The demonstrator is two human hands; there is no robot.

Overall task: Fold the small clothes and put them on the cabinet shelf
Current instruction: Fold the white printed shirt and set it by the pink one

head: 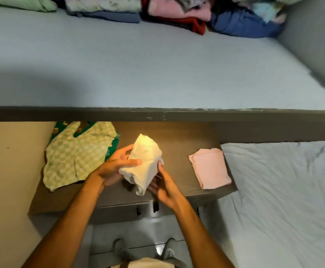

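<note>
Head view: looking down over a dark low table (179,136) beneath a pale blue cabinet shelf (138,64), with a bed (285,190) at 3 o'clock.
White garment (145,161): held up off the table at the centre, bunched and partly folded between both hands (lifted, I judge, so a fold can be tucked in the air).
Left hand (115,165): at 9 o'clock of the garment, palm turned inward, thumb pressed across the cloth; its fingers (124,149) curl behind it, gripping the left edge so the bundle does not fall open.
Right hand (163,186): at 4 o'clock of the garment and blurred; its fingers reach the lower right edge, but whether they pinch the cloth or only steady it I cannot tell.
Pink garment (210,168): already folded flat, lying on the table at 3 o'clock, well apart from the hands (parked there, probably awaiting the shelf).
Green checked garment (76,155): spread unfolded at 9 o'clock, overhanging the table's left edge, atop a darker green printed cloth (115,144).
Folded stacks (157,12): at 12 o'clock along the back of the shelf; its front stays bare.
Stage: mid-fold on the white piece; the green one seems next.
</note>
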